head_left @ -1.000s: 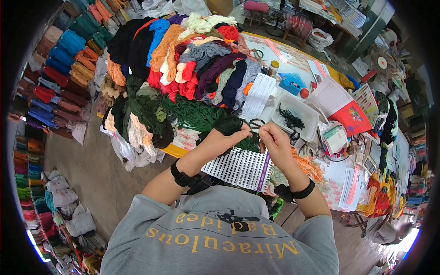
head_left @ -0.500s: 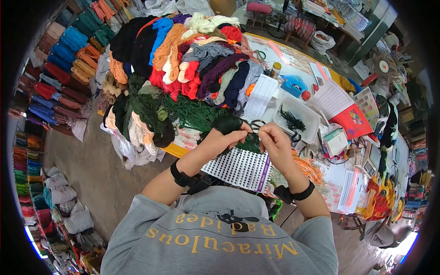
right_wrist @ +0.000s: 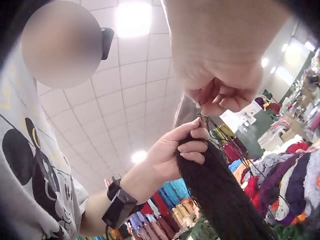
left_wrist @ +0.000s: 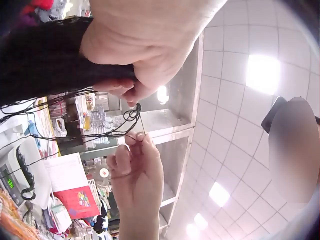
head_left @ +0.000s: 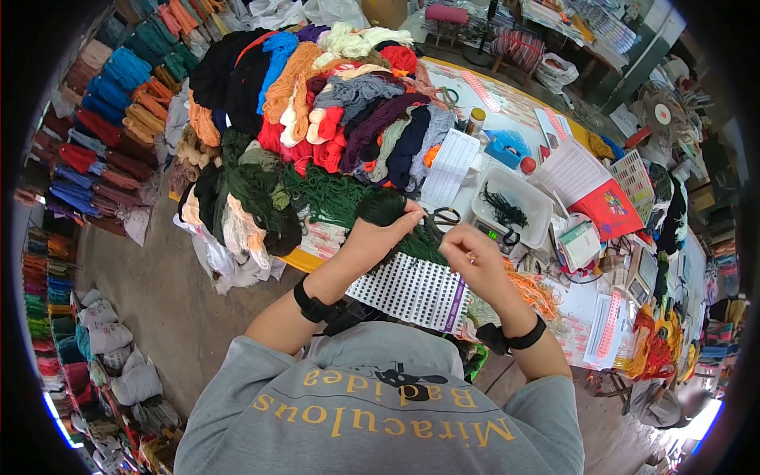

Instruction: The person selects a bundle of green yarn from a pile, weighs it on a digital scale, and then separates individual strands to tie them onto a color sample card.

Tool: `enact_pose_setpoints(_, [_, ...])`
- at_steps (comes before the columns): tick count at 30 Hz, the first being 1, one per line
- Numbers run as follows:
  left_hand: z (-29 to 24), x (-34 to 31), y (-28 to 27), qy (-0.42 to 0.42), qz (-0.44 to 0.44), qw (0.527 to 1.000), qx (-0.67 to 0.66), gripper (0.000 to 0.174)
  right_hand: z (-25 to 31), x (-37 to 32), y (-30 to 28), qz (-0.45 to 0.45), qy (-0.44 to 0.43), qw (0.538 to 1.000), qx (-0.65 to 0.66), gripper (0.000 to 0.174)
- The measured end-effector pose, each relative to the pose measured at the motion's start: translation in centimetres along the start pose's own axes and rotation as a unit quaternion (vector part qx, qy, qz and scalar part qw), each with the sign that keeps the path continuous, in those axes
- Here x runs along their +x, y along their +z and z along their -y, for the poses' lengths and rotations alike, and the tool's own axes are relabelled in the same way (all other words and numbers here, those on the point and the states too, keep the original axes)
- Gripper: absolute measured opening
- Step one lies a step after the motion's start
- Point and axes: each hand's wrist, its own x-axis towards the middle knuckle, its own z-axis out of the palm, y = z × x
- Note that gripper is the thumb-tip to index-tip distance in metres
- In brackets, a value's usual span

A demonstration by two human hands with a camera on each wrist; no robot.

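My left hand (head_left: 380, 239) grips a thick skein of dark yarn (head_left: 381, 207) near its end. In the right wrist view, that skein (right_wrist: 222, 197) hangs down from the curled fingers of my left hand (right_wrist: 172, 152). My right hand (head_left: 476, 257) is a short way to the right, its fingertips pinched together. In the left wrist view, my right hand (left_wrist: 137, 175) pinches a thin strand of yarn (left_wrist: 142, 123), which runs taut to the left fingertips. Small loops curl beside the strand there.
Scissors (head_left: 446, 216) lie just beyond the hands. A white tray (head_left: 545, 226) with dark yarn sits on a scale with green digits (head_left: 492, 234). Multicoloured skeins (head_left: 348, 103) are piled at the back left. A printed sheet (head_left: 412, 293) lies below the hands, orange yarn (head_left: 534, 289) to the right.
The hands have drawn apart: the left with its skein has shifted slightly left, the right slightly down toward the body. The scissors and scale digits show more now.
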Motion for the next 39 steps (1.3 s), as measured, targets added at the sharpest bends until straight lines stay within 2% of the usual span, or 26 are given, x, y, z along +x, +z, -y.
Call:
enact_pose_setpoints(1, [0.0,0.0,0.0,0.0,0.0,1.0,0.0,0.014,0.1,-0.1,-0.1,0.048,-0.027,0.997,-0.049,0.007])
enact_pose_setpoints(3, [-0.1,0.1,0.0,-0.003,-0.014,1.0,-0.019,0.014,0.3,-0.3,0.1,0.044,-0.039,0.997,-0.058,0.008])
enact_pose_setpoints(6, [-0.4,-0.1,-0.1,-0.021,-0.012,0.999,-0.033,0.014,-0.5,-0.4,-0.3,0.058,-0.022,0.996,-0.066,0.008])
enact_pose_setpoints(8, [-0.6,-0.1,0.0,-0.026,-0.006,0.999,-0.03,0.013,-0.8,-0.3,-0.3,0.047,0.038,0.996,-0.068,0.008])
enact_pose_setpoints(9, [-0.6,-0.1,0.0,-0.032,0.001,0.999,-0.028,0.012,-0.6,-0.2,-0.1,0.047,0.038,0.996,-0.068,0.008])
enact_pose_setpoints(11, [-0.6,-0.1,0.1,-0.019,0.009,1.0,-0.004,0.012,0.1,0.3,0.5,-0.075,0.052,0.996,-0.001,0.009])
enact_pose_setpoints(12, [-0.6,-0.2,0.1,-0.007,0.015,1.0,0.019,0.012,0.3,0.5,0.6,-0.089,0.037,0.995,-0.006,0.009])
enact_pose_setpoints(13, [-0.5,-0.2,0.2,-0.007,0.015,1.0,0.019,0.012,0.5,0.7,0.6,-0.089,0.037,0.995,-0.006,0.009])
enact_pose_setpoints(15, [-0.2,-0.2,0.5,0.033,0.031,0.997,0.064,0.013,0.9,0.9,0.8,-0.09,-0.022,0.991,-0.092,0.009])
enact_pose_setpoints(18, [0.6,-0.1,0.8,0.082,0.04,0.994,0.062,0.014,0.8,1.2,1.3,-0.082,-0.045,0.991,-0.099,0.008])
enact_pose_setpoints(22, [0.5,-0.2,0.5,0.082,0.034,0.993,0.077,0.012,0.5,1.2,1.1,-0.097,-0.042,0.99,-0.095,0.007])
enact_pose_setpoints(24, [-0.5,-0.4,0.3,0.006,0.012,0.998,0.063,0.011,0.4,1.2,0.6,-0.119,-0.025,0.989,-0.083,0.008])
enact_pose_setpoints(32, [-0.8,-0.2,0.4,0.005,0.031,0.999,0.015,0.011,-0.6,1.2,-0.5,-0.155,0.028,0.983,-0.095,0.007])
enact_pose_setpoints(34, [-0.9,-0.2,0.6,0.001,0.029,0.999,0.016,0.011,-0.3,1.3,-1.0,-0.15,0.14,0.977,0.064,0.007])
enact_pose_setpoints(38, [-1.2,-0.1,0.7,-0.003,0.038,0.999,0.018,0.011,-0.9,1.5,-1.4,-0.178,0.13,0.971,0.088,0.008])
enact_pose_setpoints(39, [-1.2,-0.1,0.7,-0.005,0.039,0.999,0.017,0.011,-0.8,1.4,-1.1,-0.196,0.087,0.975,0.062,0.007])
